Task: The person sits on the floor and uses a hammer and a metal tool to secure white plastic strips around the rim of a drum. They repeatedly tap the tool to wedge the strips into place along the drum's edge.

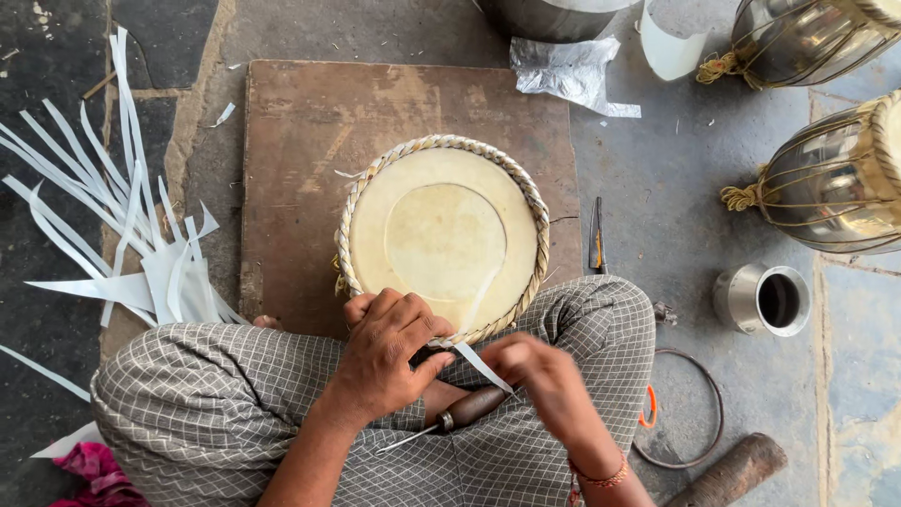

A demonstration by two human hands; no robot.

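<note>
A round drum head (441, 239) of pale skin with a braided rim lies on a wooden board (300, 131), close against my crossed legs. My left hand (380, 352) grips the near rim of the drum. My right hand (540, 376) pinches a thin white strip (481, 364) that runs into the braid at the near edge. An awl with a wooden handle (465, 410) rests on my lap between the two hands.
Cut white strips (113, 235) lie spread on the stone floor at the left. Two metal drum shells (826, 178) stand at the right, with a small metal cup (762, 299), a metal ring (690, 408), a wooden handle (732, 469) and a thin tool (597, 239).
</note>
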